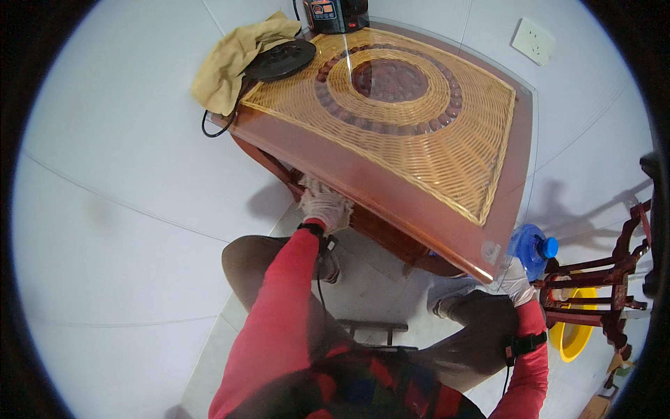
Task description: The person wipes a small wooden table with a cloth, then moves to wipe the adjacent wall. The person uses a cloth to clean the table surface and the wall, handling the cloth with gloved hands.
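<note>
A low wooden table [324,152] with woven wicker [466,157] under its glass top stands before me. My left hand [323,205], in a pale glove, is below the table's left front edge, closed on a shaggy light cloth [343,214] against the reddish wooden frame. Its fingertips are partly hidden. My right hand [515,283], also in a light glove, is at the table's near right corner; its fingers are partly hidden, and whether it grips the edge cannot be told.
On the table are a tan cloth [222,70], a round black lid-like object [282,60] with a cable, and a dark appliance [335,15]. At the right are a blue water bottle [528,249], a yellow basin [568,345] and dark red wooden furniture [581,317]. A wall socket [533,42] is behind.
</note>
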A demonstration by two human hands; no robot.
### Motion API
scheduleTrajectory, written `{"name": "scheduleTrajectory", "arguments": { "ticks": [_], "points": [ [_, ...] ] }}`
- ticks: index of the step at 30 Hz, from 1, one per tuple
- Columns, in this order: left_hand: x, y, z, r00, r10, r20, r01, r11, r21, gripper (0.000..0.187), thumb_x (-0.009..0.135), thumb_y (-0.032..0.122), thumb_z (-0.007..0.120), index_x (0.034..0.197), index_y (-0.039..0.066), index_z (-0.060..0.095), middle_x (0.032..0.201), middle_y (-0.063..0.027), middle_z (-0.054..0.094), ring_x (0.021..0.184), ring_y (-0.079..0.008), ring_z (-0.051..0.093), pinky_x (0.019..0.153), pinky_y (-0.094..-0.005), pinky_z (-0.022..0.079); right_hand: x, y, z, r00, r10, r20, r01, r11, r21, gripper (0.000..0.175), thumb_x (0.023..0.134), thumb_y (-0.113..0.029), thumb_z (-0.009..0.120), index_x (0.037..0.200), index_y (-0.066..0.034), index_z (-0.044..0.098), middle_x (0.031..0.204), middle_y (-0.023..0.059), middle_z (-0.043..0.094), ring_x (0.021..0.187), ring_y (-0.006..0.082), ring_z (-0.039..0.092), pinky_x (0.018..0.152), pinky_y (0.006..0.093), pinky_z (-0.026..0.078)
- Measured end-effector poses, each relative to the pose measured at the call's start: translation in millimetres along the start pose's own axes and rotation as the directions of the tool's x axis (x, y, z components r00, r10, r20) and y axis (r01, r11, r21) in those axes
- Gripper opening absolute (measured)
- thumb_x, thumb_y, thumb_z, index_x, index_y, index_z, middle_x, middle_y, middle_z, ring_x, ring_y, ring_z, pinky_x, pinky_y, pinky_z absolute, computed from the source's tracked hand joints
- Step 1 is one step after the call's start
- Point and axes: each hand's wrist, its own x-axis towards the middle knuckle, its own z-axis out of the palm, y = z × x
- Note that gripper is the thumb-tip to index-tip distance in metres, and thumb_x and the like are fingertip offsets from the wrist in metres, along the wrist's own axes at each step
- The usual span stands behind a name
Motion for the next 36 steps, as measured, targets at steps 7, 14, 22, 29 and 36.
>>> {"name": "scheduleTrajectory", "arguments": {
  "ticks": [7,14,22,29,36],
  "points": [
    [49.4,-46.2,8.9,0.99,-0.138,-0.027,0.136,0.988,-0.075,0.075,0.093,0.051,0.05,0.161,0.022,0.037,0.168,-0.0153,0.026,0.154,-0.0443,0.015,0.119,-0.065,0.013,-0.4,-5.5,-3.1,0.999,0.007,-0.034,-0.012,0.987,-0.158,0.023,0.087,-0.01,0.075,0.11,-0.0052,0.077,0.097,0.0164,0.078,0.085,0.0253,0.073,0.077,0.0354,0.055],
    [136.3,-48.7,-1.4,0.98,-0.192,-0.058,0.186,0.978,-0.096,0.074,0.094,0.05,0.05,0.161,0.021,0.037,0.165,-0.0147,0.029,0.151,-0.0428,0.019,0.117,-0.0628,0.017,3.9,14.3,9.4,0.982,-0.137,-0.133,0.137,0.991,-0.005,0.026,0.095,-0.013,0.063,0.118,-0.0086,0.076,0.098,0.0147,0.077,0.085,0.0257,0.072,0.077,0.0353,0.055],
    [217.6,-33.6,-23.9,0.975,-0.206,-0.082,0.198,0.975,-0.104,0.072,0.095,0.049,0.051,0.16,0.021,0.038,0.161,-0.0141,0.033,0.147,-0.0412,0.024,0.116,-0.0603,0.02,0.4,19.7,8.5,0.997,-0.082,-0.005,0.082,0.995,0.062,0.027,0.098,-0.019,0.065,0.124,-0.0105,0.072,0.092,0.0116,0.076,0.08,0.0204,0.071,0.076,0.0326,0.056],
    [262.1,-21.8,-30.1,0.973,-0.211,-0.097,0.199,0.973,-0.117,0.07,0.095,0.047,0.051,0.159,0.02,0.039,0.158,-0.0136,0.037,0.144,-0.0397,0.028,0.114,-0.0582,0.023,3.8,30.5,20.3,0.996,0.073,0.051,-0.085,0.952,0.296,0.032,0.098,-0.017,0.065,0.129,-0.0129,0.07,0.106,0.0151,0.076,0.094,0.0272,0.074,0.083,0.0354,0.057],
    [276.8,-16.4,-27.2,0.972,-0.2,-0.121,0.185,0.974,-0.13,0.069,0.096,0.046,0.052,0.158,0.019,0.04,0.155,-0.013,0.04,0.141,-0.0383,0.032,0.113,-0.056,0.026,7.3,35.9,19.9,0.991,0.079,0.105,-0.104,0.963,0.249,0.033,0.098,-0.02,0.066,0.131,-0.0141,0.069,0.111,0.0164,0.075,0.098,0.0291,0.074,0.086,0.0364,0.056]
  ]
}}
